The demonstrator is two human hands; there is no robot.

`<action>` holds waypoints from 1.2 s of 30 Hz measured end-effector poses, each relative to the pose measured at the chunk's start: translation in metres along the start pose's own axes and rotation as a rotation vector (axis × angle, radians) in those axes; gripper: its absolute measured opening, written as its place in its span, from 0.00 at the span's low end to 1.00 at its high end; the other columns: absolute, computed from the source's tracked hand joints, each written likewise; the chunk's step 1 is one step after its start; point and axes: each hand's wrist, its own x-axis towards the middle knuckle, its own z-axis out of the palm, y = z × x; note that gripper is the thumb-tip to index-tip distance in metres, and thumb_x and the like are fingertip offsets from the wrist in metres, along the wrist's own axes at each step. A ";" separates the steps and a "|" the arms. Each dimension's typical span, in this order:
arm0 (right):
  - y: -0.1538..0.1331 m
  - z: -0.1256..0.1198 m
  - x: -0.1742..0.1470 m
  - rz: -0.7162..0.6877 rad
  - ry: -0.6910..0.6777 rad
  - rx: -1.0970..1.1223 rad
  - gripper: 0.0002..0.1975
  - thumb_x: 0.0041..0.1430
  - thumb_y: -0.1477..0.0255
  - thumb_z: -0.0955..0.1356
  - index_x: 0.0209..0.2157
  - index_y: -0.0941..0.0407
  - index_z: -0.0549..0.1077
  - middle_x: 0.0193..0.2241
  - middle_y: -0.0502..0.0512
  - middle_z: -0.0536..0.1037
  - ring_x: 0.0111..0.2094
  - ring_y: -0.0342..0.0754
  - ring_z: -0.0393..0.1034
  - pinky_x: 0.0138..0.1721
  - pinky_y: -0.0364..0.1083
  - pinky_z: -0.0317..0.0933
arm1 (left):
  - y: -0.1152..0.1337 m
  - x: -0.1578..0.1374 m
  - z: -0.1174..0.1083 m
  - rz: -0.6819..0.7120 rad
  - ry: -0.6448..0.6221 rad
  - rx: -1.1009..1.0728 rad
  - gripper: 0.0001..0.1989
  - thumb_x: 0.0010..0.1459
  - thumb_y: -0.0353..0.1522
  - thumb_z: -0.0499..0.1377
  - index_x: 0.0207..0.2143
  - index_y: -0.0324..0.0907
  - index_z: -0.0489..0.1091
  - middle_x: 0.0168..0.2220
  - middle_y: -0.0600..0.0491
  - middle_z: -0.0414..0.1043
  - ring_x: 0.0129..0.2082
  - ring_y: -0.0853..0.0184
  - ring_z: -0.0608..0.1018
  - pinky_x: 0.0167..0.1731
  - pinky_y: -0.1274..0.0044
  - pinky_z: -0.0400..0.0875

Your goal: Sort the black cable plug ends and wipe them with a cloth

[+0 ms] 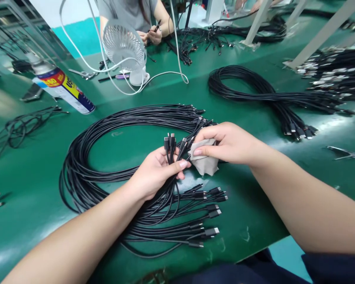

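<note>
Head view shows the left hand (155, 171) pinching a small bunch of black USB-type cables (172, 142) between thumb and fingers, plugs pointing up; the right hand (226, 144) pinches a crumpled grey cloth (206, 163) close by those plugs, though whether it touches one I cannot tell; the held cables rise from the large cable coil (77, 157) on the green table (127, 150); the cloth work looks under way, and I judge it partway through this coil; loose plugs (212, 232) fan out nearest the person, more lie at the coil's far end, and which are finished does not show; a second looped cable bundle (239, 94) lies apart, untouched by either hand.
</note>
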 end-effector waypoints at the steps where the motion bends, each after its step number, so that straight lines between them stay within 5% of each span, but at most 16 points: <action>1: 0.001 -0.002 0.000 0.015 0.014 0.017 0.07 0.52 0.68 0.71 0.28 0.58 0.76 0.27 0.52 0.79 0.29 0.44 0.72 0.31 0.42 0.63 | 0.001 0.000 0.000 -0.002 -0.009 -0.004 0.15 0.47 0.29 0.69 0.33 0.37 0.66 0.26 0.56 0.75 0.21 0.76 0.75 0.25 0.83 0.69; 9: 0.019 -0.004 0.004 0.027 -0.077 0.211 0.10 0.56 0.68 0.69 0.37 0.58 0.78 0.37 0.54 0.81 0.38 0.46 0.75 0.40 0.45 0.66 | 0.005 0.000 0.001 -0.031 -0.047 -0.053 0.17 0.46 0.30 0.70 0.38 0.36 0.71 0.26 0.54 0.76 0.20 0.77 0.74 0.25 0.84 0.69; 18: 0.010 0.006 0.006 0.204 0.041 0.357 0.13 0.37 0.70 0.78 0.22 0.59 0.73 0.21 0.50 0.77 0.23 0.43 0.71 0.26 0.42 0.64 | 0.004 -0.001 0.001 -0.019 -0.056 -0.020 0.11 0.48 0.32 0.69 0.30 0.36 0.70 0.26 0.54 0.75 0.19 0.77 0.72 0.21 0.83 0.67; 24: 0.012 0.002 0.005 0.139 0.008 0.458 0.08 0.48 0.70 0.75 0.31 0.59 0.77 0.31 0.55 0.81 0.33 0.45 0.75 0.37 0.44 0.68 | 0.006 -0.001 0.001 -0.009 -0.069 -0.063 0.12 0.48 0.31 0.69 0.34 0.36 0.71 0.25 0.55 0.75 0.18 0.76 0.72 0.20 0.83 0.66; 31: 0.018 0.003 0.006 0.176 0.101 0.446 0.16 0.43 0.65 0.77 0.22 0.59 0.70 0.21 0.50 0.75 0.23 0.42 0.68 0.26 0.42 0.63 | 0.004 -0.001 0.001 -0.066 -0.035 -0.082 0.13 0.47 0.30 0.69 0.34 0.35 0.71 0.27 0.52 0.77 0.23 0.73 0.77 0.23 0.83 0.71; 36: 0.019 0.009 0.006 0.090 0.139 0.370 0.13 0.52 0.63 0.72 0.26 0.59 0.71 0.24 0.51 0.74 0.25 0.42 0.67 0.29 0.43 0.61 | 0.005 -0.001 0.002 -0.070 -0.047 -0.115 0.13 0.47 0.30 0.70 0.32 0.36 0.71 0.27 0.52 0.78 0.24 0.72 0.78 0.23 0.83 0.71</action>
